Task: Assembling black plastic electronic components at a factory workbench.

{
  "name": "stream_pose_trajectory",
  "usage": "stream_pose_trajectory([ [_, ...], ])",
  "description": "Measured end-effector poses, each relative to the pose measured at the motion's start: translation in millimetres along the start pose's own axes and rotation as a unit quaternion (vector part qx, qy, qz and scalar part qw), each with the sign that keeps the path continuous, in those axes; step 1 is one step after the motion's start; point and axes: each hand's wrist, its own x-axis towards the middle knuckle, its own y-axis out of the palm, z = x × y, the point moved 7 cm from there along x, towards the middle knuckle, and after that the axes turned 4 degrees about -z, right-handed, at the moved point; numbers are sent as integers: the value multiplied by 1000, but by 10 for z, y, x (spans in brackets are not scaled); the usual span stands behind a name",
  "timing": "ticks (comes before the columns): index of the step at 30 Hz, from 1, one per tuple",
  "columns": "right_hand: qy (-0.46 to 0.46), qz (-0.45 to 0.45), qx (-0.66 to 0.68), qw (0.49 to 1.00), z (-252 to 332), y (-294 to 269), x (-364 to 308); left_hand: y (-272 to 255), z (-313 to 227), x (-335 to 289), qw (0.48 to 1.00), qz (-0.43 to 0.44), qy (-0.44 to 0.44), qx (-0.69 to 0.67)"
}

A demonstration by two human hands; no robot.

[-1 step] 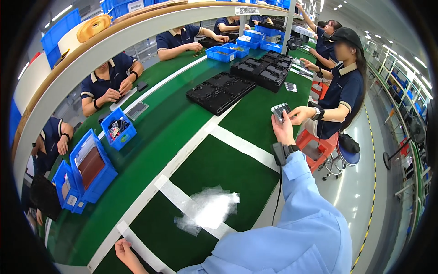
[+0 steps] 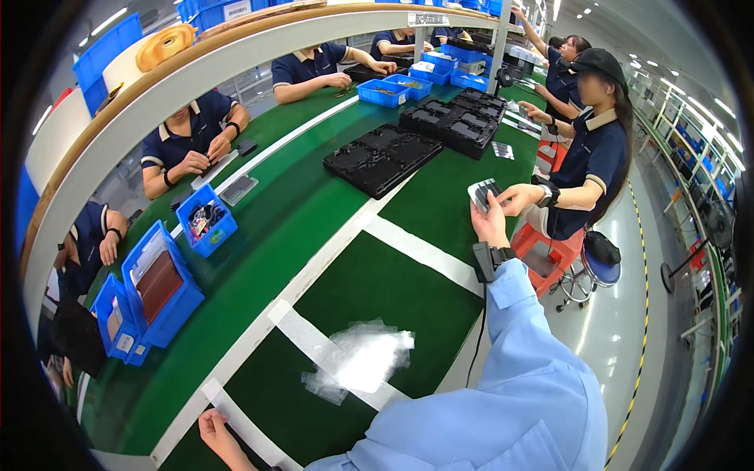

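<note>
Slightly turned since the earlier frame, a small flat rectangular grey-and-white piece [image 2: 482, 191] sits in the raised right hand [image 2: 492, 224], whose thumb and fingers close on it. Just beside, a co-worker's hand [image 2: 519, 198] reaches to the piece's edge; whether it grips too, I cannot tell. Loosely curled, the left hand [image 2: 221, 441] is beside a white tape strip [image 2: 248, 425] on the green tabletop [image 2: 369, 275]; whether it holds anything is unclear. Farther out lies a black moulded plastic tray [image 2: 383, 158].
</note>
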Motion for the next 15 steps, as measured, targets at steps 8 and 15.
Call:
stream_pose_trajectory([
  [8, 50, 41, -122, 990, -470, 80, -954, -117, -103, -41, 1000, -22, 4, -8],
  [15, 243, 388, -374, 806, -1353, 1008, -3036, 1029, -1200, -479, 927, 286, 14, -240],
])
